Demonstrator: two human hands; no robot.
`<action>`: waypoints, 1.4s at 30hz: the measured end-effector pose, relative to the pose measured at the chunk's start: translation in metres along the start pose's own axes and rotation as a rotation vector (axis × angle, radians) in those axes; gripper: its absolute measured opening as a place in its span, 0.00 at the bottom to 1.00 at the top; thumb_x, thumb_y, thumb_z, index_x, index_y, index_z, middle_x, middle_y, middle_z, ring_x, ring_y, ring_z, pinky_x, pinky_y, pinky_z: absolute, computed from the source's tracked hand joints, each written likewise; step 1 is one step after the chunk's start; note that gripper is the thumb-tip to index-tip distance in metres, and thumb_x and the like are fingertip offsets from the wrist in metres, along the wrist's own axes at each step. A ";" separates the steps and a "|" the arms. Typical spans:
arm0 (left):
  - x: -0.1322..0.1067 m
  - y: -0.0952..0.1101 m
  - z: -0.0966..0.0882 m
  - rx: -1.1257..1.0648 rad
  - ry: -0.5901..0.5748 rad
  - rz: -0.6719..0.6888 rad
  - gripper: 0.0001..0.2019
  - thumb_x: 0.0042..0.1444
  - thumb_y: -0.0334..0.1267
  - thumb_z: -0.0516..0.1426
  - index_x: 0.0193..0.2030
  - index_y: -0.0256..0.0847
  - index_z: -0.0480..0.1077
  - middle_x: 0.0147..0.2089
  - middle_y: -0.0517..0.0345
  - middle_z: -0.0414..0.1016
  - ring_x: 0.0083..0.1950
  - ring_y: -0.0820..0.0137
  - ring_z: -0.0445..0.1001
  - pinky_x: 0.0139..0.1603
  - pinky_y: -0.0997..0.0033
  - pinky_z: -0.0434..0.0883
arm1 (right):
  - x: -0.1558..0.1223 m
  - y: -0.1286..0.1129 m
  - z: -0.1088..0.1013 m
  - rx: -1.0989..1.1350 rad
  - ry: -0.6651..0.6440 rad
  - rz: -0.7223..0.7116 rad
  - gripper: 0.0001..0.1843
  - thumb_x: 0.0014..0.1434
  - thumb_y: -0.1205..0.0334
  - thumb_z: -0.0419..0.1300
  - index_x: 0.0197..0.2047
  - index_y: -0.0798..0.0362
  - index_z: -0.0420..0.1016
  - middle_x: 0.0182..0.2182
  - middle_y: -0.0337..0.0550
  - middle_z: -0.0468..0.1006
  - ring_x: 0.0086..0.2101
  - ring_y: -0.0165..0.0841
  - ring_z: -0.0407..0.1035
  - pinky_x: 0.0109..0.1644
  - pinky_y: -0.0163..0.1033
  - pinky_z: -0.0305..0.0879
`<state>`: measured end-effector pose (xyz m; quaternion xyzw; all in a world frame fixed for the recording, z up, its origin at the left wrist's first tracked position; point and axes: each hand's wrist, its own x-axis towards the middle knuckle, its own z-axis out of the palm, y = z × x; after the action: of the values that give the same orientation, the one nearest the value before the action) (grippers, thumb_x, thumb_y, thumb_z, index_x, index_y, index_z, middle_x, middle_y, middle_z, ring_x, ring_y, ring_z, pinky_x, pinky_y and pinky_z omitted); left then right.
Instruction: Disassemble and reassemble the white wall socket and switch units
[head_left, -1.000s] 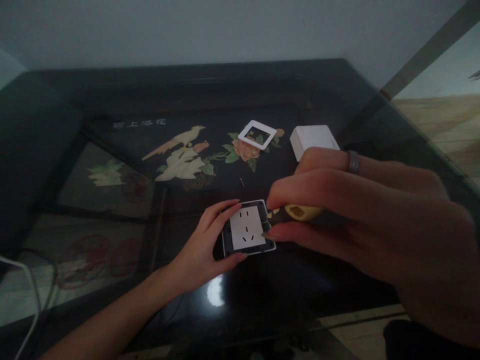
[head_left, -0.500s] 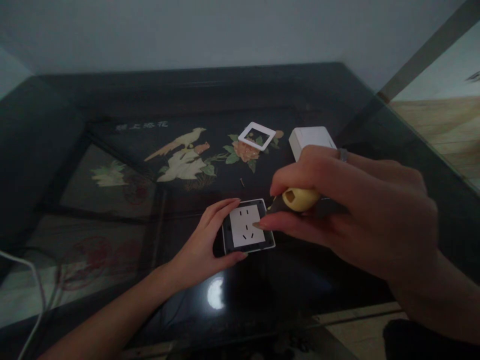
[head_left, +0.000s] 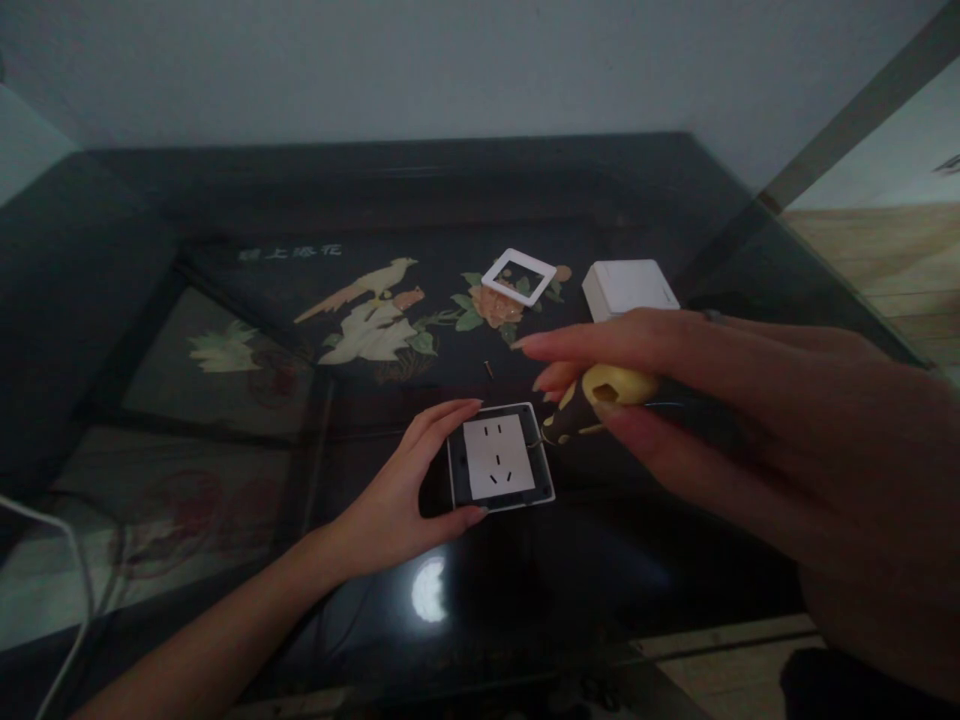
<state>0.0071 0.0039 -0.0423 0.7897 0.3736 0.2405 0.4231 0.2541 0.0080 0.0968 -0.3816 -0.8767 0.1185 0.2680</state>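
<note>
A wall socket (head_left: 498,460) with a white face and dark surround lies face up on the glossy dark table. My left hand (head_left: 409,490) is closed around its left side, fingers on the far edge and thumb on the near edge. In my right hand (head_left: 720,430) is a screwdriver (head_left: 600,395) with a yellow and dark handle, pinched between thumb and fingers. Its thin shaft points left to the socket's right edge; whether the tip sits on a screw I cannot tell. Beyond the socket lies a small screw (head_left: 488,370).
A white square frame (head_left: 544,291) rests farther back on the table (head_left: 427,190). Behind my right hand stands a white box (head_left: 634,287). A white cable (head_left: 79,560) runs along the left side. A wall (head_left: 375,70) rises behind the table.
My right index finger has stretched out and the thumb has shifted on the screwdriver, whose handle has moved slightly right. My left hand keeps its hold on the socket.
</note>
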 end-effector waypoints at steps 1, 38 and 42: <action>0.000 -0.001 0.000 0.002 -0.001 0.002 0.40 0.54 0.39 0.64 0.69 0.55 0.48 0.70 0.51 0.51 0.71 0.53 0.52 0.71 0.45 0.54 | 0.000 0.000 0.000 0.017 0.013 -0.001 0.15 0.66 0.66 0.54 0.55 0.50 0.73 0.41 0.35 0.82 0.36 0.28 0.76 0.45 0.31 0.73; 0.003 0.002 0.001 -0.060 0.049 -0.026 0.39 0.52 0.44 0.66 0.67 0.50 0.53 0.69 0.47 0.55 0.70 0.52 0.54 0.70 0.41 0.55 | 0.003 0.010 0.012 0.071 -0.019 0.024 0.30 0.60 0.69 0.59 0.64 0.45 0.63 0.48 0.37 0.79 0.44 0.33 0.76 0.51 0.36 0.73; 0.003 0.001 0.003 -0.015 0.039 -0.009 0.41 0.51 0.40 0.67 0.68 0.50 0.51 0.68 0.47 0.53 0.70 0.54 0.55 0.70 0.43 0.55 | 0.002 0.010 0.010 0.102 0.068 0.070 0.30 0.60 0.64 0.61 0.64 0.43 0.62 0.54 0.38 0.75 0.44 0.34 0.76 0.46 0.35 0.75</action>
<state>0.0110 0.0044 -0.0425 0.7800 0.3834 0.2567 0.4226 0.2539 0.0160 0.0853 -0.4015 -0.8461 0.1594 0.3123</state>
